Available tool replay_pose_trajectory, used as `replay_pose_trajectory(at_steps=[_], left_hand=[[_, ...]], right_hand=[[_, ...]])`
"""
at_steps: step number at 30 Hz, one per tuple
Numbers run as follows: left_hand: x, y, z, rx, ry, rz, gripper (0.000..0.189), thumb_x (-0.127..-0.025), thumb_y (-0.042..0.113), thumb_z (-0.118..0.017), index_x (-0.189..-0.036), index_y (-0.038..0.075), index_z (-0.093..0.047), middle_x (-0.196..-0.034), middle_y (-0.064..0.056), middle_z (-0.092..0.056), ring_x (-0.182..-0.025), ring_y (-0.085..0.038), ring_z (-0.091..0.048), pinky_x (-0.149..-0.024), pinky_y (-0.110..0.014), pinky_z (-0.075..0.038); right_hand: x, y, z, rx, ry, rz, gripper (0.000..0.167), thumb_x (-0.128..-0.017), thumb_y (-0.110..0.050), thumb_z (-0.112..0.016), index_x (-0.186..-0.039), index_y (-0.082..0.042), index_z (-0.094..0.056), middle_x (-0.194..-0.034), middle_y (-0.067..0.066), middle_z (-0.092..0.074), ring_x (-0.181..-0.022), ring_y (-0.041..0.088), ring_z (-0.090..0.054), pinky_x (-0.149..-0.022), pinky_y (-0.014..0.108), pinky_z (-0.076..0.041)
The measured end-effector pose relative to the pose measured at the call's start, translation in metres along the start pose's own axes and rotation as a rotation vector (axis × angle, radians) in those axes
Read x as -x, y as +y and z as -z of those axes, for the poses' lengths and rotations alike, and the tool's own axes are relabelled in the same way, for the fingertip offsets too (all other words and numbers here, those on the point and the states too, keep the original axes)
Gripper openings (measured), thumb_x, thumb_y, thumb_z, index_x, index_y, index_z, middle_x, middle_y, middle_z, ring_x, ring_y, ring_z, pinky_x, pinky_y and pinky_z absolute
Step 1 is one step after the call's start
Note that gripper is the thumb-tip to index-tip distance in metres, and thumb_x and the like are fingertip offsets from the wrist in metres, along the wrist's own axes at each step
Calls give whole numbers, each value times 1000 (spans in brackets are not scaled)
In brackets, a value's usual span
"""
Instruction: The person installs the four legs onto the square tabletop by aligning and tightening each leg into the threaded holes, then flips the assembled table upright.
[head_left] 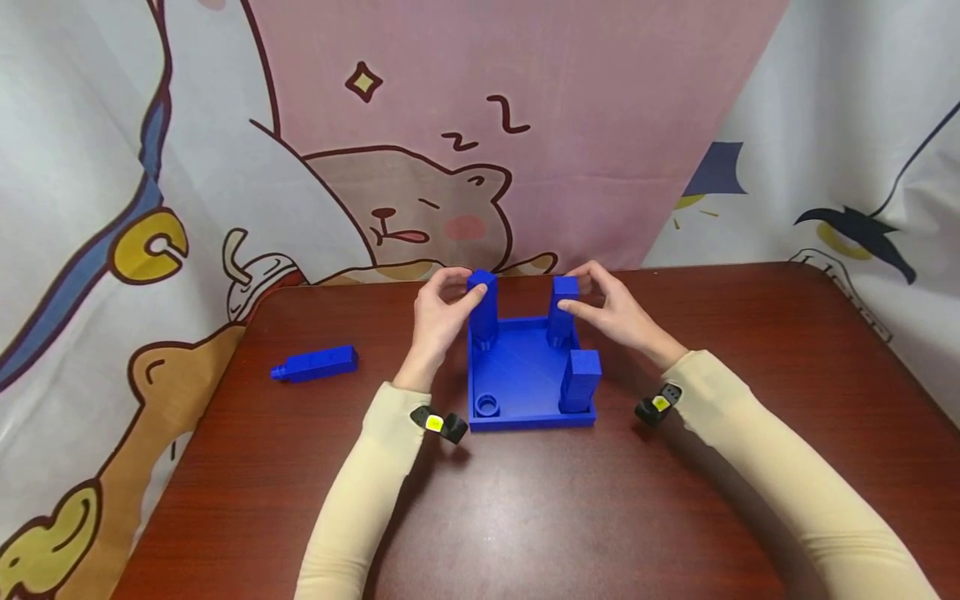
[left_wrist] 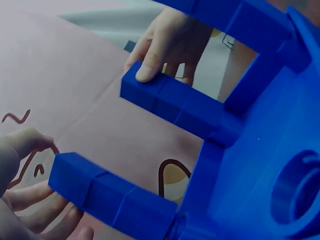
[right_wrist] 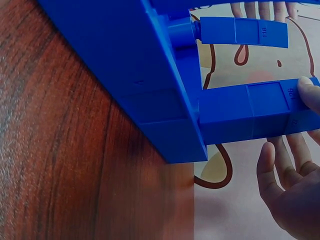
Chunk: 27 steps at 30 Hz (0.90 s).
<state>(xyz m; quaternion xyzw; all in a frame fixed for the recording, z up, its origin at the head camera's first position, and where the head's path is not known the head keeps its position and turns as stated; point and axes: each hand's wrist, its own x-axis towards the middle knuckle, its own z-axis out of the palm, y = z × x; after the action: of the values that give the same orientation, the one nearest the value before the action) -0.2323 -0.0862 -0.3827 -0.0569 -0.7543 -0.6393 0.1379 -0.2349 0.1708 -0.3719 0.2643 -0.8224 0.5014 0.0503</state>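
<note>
A square blue tray (head_left: 532, 422) with raised walls has posts standing at three corners. My left hand (head_left: 441, 312) has its thumb and fingers around the top of the back-left post (head_left: 483, 308), which is turned at an angle to the tray walls. My right hand (head_left: 618, 312) holds the upper end of the back-right post (head_left: 562, 312), thumb on its near face and fingers behind. Raised numbers show on this post (right_wrist: 225, 107) in the right wrist view. A third post (head_left: 581, 379) stands untouched at the front right. The front-left corner has a round socket (head_left: 487, 406).
A loose blue post (head_left: 318, 364) with a narrow stepped end lies on the brown table (head_left: 570, 517), left of the tray. A cartoon-printed cloth (head_left: 600, 125) hangs behind the table's back edge. Each wrist wears a small black camera (head_left: 438, 422).
</note>
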Motion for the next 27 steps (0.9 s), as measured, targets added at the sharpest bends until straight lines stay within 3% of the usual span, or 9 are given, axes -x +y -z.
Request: replay_pose_trajectory(at_steps=[5,8,11,16,19,23,27], left_hand=[[2,0,-6,-90,69,-52,30,-79,10,-79,-103,0,-63,-95,-15,-65,-91,-28,-62,-81,-36,-51],[1,-3,-6,-74,76,-58,26,-80,6,-76,-102,-1,-64,-94,-15,-66,-89,-26,-62,-78,-32,-51],[-2,-6,-3,-10,6,-42,24,-83,3,-71,-106,-1,-65,-97,-14,-66,-89,-22,-62,-78,-33,-51],[-9,-16,6,161,-211,-14,29,-89,-4,-58,-117,-6,-61,-107,-14,-64,-93,-18,-60,-81,-48,-49],[-14,-23,10,263,-304,23,31,-92,-5,-51,-122,-7,-59,-114,-14,-62,-97,-18,-59,-85,-43,-48],[-17,-28,11,361,-349,74,33,-94,-2,-44,-125,-9,-56,-123,-18,-58,-100,-19,-59,-87,-33,-47],[-18,-30,11,391,-355,86,35,-95,-1,-42,-126,-10,-55,-131,-27,-50,-103,-20,-59,-91,-33,-47]], right_hand=[[0,0,0,0,-1,-1,31,-89,2,-66,-116,10,-51,-102,21,-62,-93,31,-58,-78,30,-46],[0,0,0,-2,-1,-2,31,-89,2,-66,-116,10,-51,-102,21,-62,-93,31,-57,-78,29,-46],[0,1,0,-3,-1,1,31,-89,2,-66,-116,10,-51,-101,21,-62,-93,31,-58,-78,28,-46],[0,1,1,-3,1,7,31,-89,2,-66,-116,10,-51,-101,20,-62,-92,31,-58,-77,28,-47],[0,1,0,1,4,8,31,-89,3,-66,-116,10,-51,-100,21,-62,-91,31,-58,-76,26,-47],[0,1,0,-2,3,6,31,-89,3,-66,-116,10,-51,-100,21,-62,-91,31,-58,-75,25,-47],[1,1,0,-8,1,-4,32,-89,2,-66,-116,10,-51,-101,21,-62,-92,31,-58,-75,26,-47]])
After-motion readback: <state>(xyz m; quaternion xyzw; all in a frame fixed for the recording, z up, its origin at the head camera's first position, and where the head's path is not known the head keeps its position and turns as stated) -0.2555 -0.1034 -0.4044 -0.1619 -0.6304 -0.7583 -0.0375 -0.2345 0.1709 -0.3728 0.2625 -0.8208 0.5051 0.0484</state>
